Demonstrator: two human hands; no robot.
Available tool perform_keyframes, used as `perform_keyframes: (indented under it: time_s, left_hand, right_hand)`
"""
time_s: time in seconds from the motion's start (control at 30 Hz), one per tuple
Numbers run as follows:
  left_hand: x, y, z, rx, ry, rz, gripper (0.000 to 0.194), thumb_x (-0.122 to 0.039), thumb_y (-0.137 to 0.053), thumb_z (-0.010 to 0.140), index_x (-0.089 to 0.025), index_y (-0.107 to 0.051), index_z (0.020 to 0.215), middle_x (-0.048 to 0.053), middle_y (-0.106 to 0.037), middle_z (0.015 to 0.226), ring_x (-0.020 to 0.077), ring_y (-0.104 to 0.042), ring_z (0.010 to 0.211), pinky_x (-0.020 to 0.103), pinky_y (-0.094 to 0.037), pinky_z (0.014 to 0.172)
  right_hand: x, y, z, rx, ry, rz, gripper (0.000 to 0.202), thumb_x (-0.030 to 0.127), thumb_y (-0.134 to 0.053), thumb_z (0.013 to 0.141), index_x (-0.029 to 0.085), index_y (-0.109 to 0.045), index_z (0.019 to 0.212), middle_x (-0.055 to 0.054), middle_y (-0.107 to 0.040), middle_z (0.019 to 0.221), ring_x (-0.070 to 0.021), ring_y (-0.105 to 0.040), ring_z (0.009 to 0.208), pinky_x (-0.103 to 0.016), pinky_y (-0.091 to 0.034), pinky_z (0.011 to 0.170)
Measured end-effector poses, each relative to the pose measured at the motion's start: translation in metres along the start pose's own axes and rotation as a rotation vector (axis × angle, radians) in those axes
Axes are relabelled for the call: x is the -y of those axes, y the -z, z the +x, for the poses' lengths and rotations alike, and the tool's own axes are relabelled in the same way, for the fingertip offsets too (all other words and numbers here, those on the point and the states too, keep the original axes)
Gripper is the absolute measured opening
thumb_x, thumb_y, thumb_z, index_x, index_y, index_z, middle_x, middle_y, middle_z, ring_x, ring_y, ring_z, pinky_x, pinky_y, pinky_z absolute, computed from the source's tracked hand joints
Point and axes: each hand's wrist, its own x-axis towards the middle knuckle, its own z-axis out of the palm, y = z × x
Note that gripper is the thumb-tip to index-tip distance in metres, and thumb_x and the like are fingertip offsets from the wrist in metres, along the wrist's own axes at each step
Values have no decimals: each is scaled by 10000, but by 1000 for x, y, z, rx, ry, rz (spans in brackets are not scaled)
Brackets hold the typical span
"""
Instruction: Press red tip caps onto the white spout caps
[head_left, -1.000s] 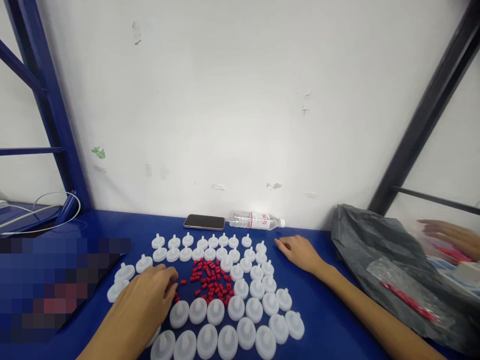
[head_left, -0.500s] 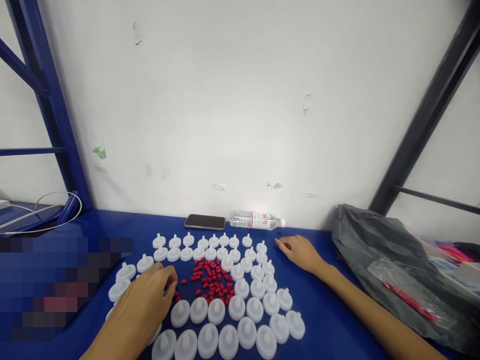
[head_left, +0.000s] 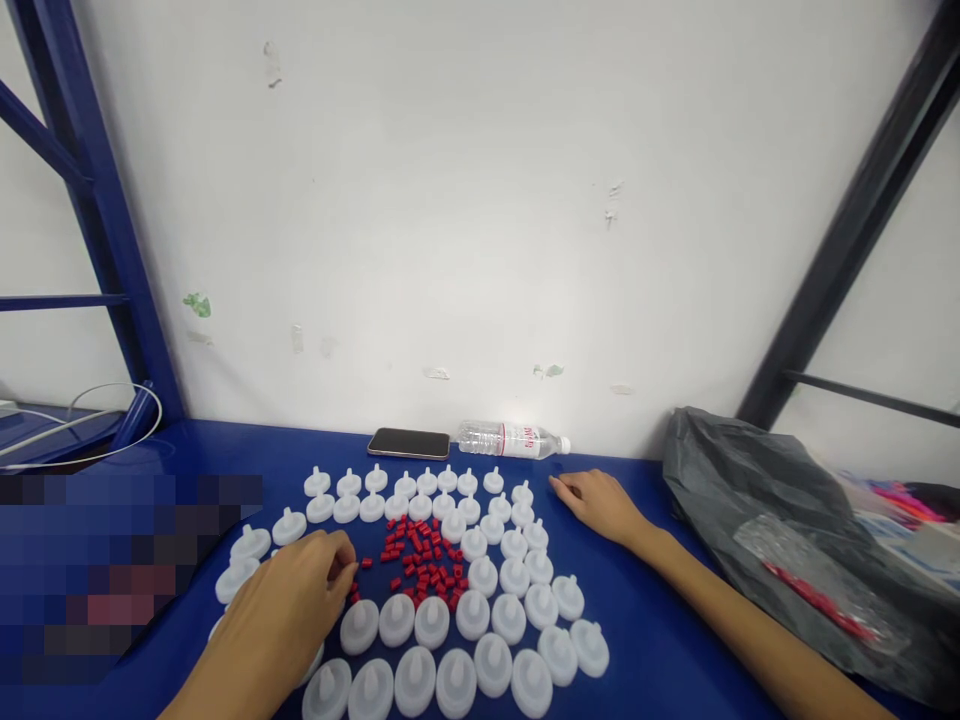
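My left hand (head_left: 304, 590) is low over the left side of a pile of small red plastic tubes (head_left: 427, 560). Its fingers are curled together and their tips are partly hidden, so I cannot see what is between them. A few red pieces lie beside its fingertips. White round plastic caps with short upright spouts (head_left: 415, 680) stand in rows around the red pile, and some are hidden under my left forearm. On the blue table (head_left: 630, 620), right of the caps, rests my right hand (head_left: 600, 503), loosely closed with nothing visible in it.
A phone (head_left: 409, 443) and a clear water bottle (head_left: 514, 440) lie along the white wall. At right is a dark grey plastic bag (head_left: 720, 470), with a clear bag of red pieces (head_left: 821, 590) on it. Blue rack posts (head_left: 120, 220) and a white cable (head_left: 160, 410) are at left.
My left hand's fingertips have shifted very slightly down. My right hand, the white caps and the red pieces stay as they were.
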Motion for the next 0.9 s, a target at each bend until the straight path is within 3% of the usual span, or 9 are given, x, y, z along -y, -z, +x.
perform_keyframes:
  time_s: [0.27, 0.47, 0.63, 0.77, 0.9]
  left_hand:
    - [6, -9, 3, -56, -25, -10, 249, -138, -470, 951, -229, -694, 894, 58, -760, 1009, 246, -718, 945, 334, -408, 751]
    - [5, -8, 4, -56, -47, -23, 260, -147, -456, 966, -226, -696, 906, 55, -760, 988, 237, -715, 917, 339, -418, 751]
    - [2, -4, 2, -56, -96, -30, 373, -187, -367, 1022, -219, -739, 1017, 92, -735, 1103, 252, -714, 984, 350, -451, 796]
    - [0, -2, -1, -54, -106, -31, 421, -179, -328, 1033, -212, -747, 1041, 100, -714, 1103, 252, -713, 982, 364, -457, 831]
    - [1, -2, -1, -53, -106, -42, 406, -176, -310, 1040, -203, -716, 1044, 92, -714, 1075, 251, -715, 960, 372, -455, 827]
  right_hand:
    - [2, 4, -1, -12, -14, 135, 528, 492, -388, 1053, 213, -570, 643, -41, -626, 622, -209, -601, 621, -311, -320, 640]
    - [14, 23, -12, 17, 15, 452, 488, 575, -365, 1054, 217, -600, 820, -4, -628, 670, -173, -589, 634, -291, -419, 651]
    - [30, 36, -20, 125, 53, 718, 454, 650, -611, 926, 199, -602, 887, 28, -575, 656, -119, -486, 551, -243, -377, 528]
    - [39, 32, -22, 201, 87, 835, 433, 584, -799, 798, 179, -676, 890, 30, -582, 670, -102, -472, 568, -232, -367, 539]
    - [44, 25, -22, 243, 94, 888, 375, 521, -853, 760, 171, -754, 851, 31, -575, 643, -93, -454, 567, -226, -325, 528]
